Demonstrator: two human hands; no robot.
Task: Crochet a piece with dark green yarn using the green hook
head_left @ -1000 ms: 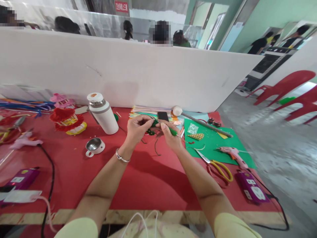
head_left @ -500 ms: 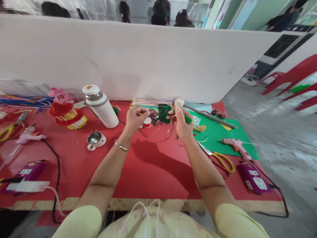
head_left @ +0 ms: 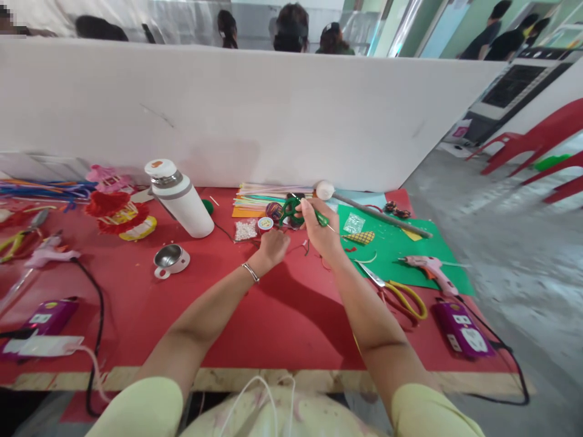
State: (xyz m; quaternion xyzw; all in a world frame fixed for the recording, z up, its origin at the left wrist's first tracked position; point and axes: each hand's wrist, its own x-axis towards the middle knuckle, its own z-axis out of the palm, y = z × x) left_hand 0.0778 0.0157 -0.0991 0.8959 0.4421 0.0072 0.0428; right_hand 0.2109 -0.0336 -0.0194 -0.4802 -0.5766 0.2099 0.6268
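My right hand (head_left: 321, 233) is closed round a slim tool with a green handle (head_left: 323, 220) and a thin metal shaft; its exact kind is unclear. Lower and to the left, my left hand (head_left: 274, 246) has its fingers curled together close to the table, and whatever they pinch is hidden. Just beyond that hand stands a red spool with a white top (head_left: 265, 224), beside a packet of white beads (head_left: 246, 230). A dark green fuzzy piece (head_left: 290, 209) lies behind my right hand, partly covered by it. A multicoloured ball (head_left: 274, 210) sits next to the spool.
Yellow-handled scissors (head_left: 395, 292), a pink glue gun (head_left: 435, 270) and a purple power strip (head_left: 462, 328) lie at right. A white flask (head_left: 184, 203) and metal-lined cup (head_left: 172, 260) stand left. A white board (head_left: 255, 115) closes off the table's back; people are beyond it.
My left hand has come down and to the right, from raised beside the spool to low in front of it. My right hand has shifted slightly left, still gripping the green-handled tool.
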